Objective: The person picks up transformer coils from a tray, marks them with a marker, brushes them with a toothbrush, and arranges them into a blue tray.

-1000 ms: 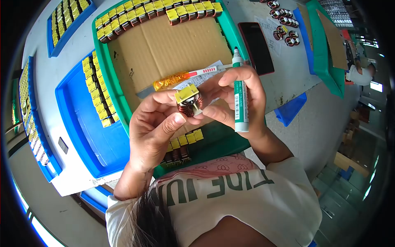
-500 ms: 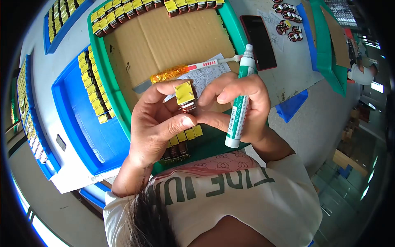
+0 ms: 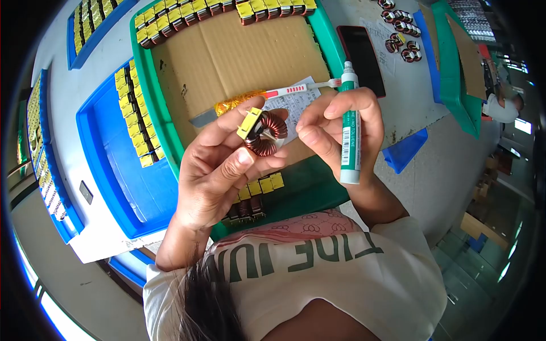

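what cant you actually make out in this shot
Head view only:
- Coil: its underside, hidden by the left hand.
- Marker: label print too small; part of the barrel covered by the right hand.
- Paper slip: text too small.
- Green tray: top row of coils cut by the frame edge.

Electronics assembly workshop: a green tray (image 3: 149,96) at 12 o'clock and blue trays (image 3: 99,153) at 9 hold rows of yellow-taped coils (image 3: 136,119).
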